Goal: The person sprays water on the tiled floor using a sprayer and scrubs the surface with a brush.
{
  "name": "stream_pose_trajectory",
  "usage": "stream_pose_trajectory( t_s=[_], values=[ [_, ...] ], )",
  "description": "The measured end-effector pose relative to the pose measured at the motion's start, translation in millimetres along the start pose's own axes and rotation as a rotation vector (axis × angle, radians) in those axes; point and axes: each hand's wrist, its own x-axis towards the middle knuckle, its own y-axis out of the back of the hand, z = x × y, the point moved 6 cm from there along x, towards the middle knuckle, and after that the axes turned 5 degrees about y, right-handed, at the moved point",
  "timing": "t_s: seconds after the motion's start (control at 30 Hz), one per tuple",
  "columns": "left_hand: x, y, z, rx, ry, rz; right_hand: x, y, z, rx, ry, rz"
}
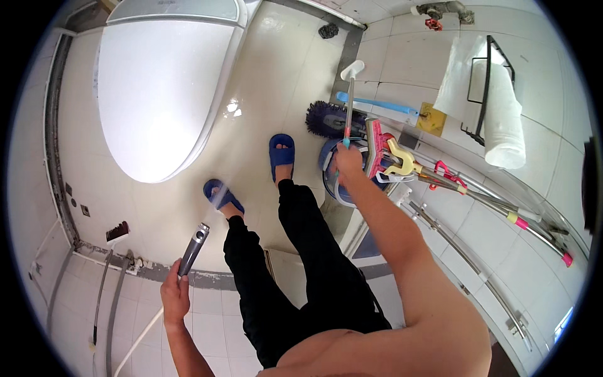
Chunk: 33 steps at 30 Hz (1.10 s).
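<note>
My left hand [174, 296] is closed round the lower end of a grey hand shower [195, 247], its hose [141, 336] running down behind the wrist. A pale streak of water comes off its head towards my left foot. My right hand [347, 164] grips the teal end of a scrub brush [350, 103], whose white head points away from me. Below that hand sits a blue bucket [328, 154], and beside it stand a pink sponge mop [375, 146] and a dark purple mop head [328, 119].
A white toilet [160, 94] with its lid down fills the far left. Several mop poles [496, 204] lean along the right wall, below a rack with a paper roll [504, 119]. A long-handled brush [117, 232] stands at the left. Wet tiles [251, 94] surround my blue slippers [282, 151].
</note>
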Motion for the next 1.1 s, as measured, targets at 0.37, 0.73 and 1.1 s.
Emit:
stream_pose_trajectory(
  t_s=[0.37, 0.73, 1.1],
  values=[
    [-16.4, 15.1, 8.9, 0.003, 0.074, -0.126, -79.1, 62.3, -124.1, 0.364, -0.147, -0.009],
    [-27.9, 24.0, -6.6, 0.012, 0.064, -0.12, -91.1, 66.8, -152.0, 0.534, -0.193, -0.01],
    [-41.1, 31.5, -3.5, -0.058, 0.053, -0.105, -139.2, 78.9, -137.3, 0.478, -0.27, -0.041]
  ],
)
